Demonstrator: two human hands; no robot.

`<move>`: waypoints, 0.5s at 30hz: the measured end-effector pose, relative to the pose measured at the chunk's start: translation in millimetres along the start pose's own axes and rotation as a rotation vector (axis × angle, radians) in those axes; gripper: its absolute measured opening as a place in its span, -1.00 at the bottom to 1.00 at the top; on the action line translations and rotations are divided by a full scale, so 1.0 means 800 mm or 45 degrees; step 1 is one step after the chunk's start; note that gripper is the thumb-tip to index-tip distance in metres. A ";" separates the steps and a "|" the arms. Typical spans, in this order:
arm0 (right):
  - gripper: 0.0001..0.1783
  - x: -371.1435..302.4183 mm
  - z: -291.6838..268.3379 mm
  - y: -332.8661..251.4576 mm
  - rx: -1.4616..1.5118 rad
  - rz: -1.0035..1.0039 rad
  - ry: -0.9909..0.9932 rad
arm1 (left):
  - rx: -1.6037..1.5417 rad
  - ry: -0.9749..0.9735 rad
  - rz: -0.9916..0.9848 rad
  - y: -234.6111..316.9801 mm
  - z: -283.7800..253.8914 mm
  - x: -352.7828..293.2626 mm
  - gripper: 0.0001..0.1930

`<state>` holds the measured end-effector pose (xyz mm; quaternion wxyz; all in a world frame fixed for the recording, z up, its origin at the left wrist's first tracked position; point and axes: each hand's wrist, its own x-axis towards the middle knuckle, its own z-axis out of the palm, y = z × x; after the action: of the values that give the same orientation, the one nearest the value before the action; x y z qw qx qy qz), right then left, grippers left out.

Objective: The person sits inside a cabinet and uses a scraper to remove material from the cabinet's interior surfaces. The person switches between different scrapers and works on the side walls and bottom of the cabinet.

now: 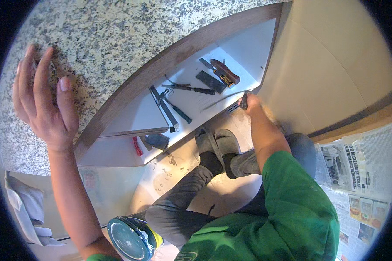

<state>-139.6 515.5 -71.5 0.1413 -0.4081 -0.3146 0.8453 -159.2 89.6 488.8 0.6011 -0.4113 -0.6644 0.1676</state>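
Note:
My left hand (48, 102) lies on the speckled granite countertop (117, 30), its fingers stretched out and nothing held. Down at the front edge of the white cabinet shelf (248, 52), my right hand (252, 104) is closed around a black-handled tool (244, 101). A long, thin dark strip runs left from near that grip; whether it belongs to the tool is unclear. On the shelf lie a hammer (178, 112), a dark straight bar (164, 109), a slim black-handled tool (189, 89), a dark rectangular block (211, 81) and a chisel (224, 78) beside a brown-handled tool (222, 68).
A lower compartment holds a red item (137, 145) and a dark block (157, 140). Below my left forearm stands a paint bucket (128, 239). My slippers (227, 141) rest on the floor under the cabinet edge. Newspaper sheets (357, 165) cover the right side; small debris (170, 161) dots the floor.

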 end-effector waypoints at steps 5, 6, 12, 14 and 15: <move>-0.70 -0.048 0.023 0.056 0.046 0.058 -0.029 | -0.010 -0.016 -0.054 0.002 -0.004 -0.003 -0.61; -0.69 -0.061 0.030 0.064 0.041 0.070 0.008 | -0.008 -0.020 -0.062 0.003 -0.004 -0.006 -0.61; -0.76 -0.108 0.064 0.041 -0.795 0.053 -0.190 | -0.080 0.057 -0.121 0.011 0.003 -0.001 -0.61; -0.76 -0.130 0.083 0.000 -1.580 0.168 -0.378 | -0.098 0.080 -0.124 0.013 0.009 -0.001 -0.60; -0.78 -0.177 0.119 -0.022 -1.999 0.239 -0.560 | -0.084 0.043 -0.123 0.008 0.006 -0.013 -0.59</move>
<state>-125.0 419.0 69.9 -0.3217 -0.2379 -0.7995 0.4480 -162.2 86.8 476.5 0.6058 -0.4013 -0.6783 0.1093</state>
